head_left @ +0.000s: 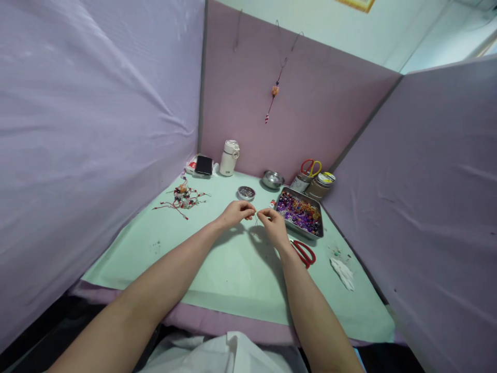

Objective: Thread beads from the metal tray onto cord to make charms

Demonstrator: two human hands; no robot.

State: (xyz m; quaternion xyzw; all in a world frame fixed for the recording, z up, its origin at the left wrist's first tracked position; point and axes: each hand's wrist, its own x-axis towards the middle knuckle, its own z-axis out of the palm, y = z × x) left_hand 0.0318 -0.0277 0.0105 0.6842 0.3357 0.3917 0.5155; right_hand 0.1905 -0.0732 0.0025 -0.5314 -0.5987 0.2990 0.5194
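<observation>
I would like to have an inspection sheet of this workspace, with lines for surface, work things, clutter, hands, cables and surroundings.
Surface: pale green table, dark specks at left, crumbs at right.
Work things: thin strand between the hands; metal tray of beads; round dish; beaded strings at left; red-handled scissors, partly hidden by the right forearm.
Clutter: phone, white bottle, crumpled white cloth.
Hands: left hand and right hand bare, both pinched at the strand.
Cables: nothing seen on the table.
Surroundings: fabric-like side walls; beaded hanging on the pink back panel.
</observation>
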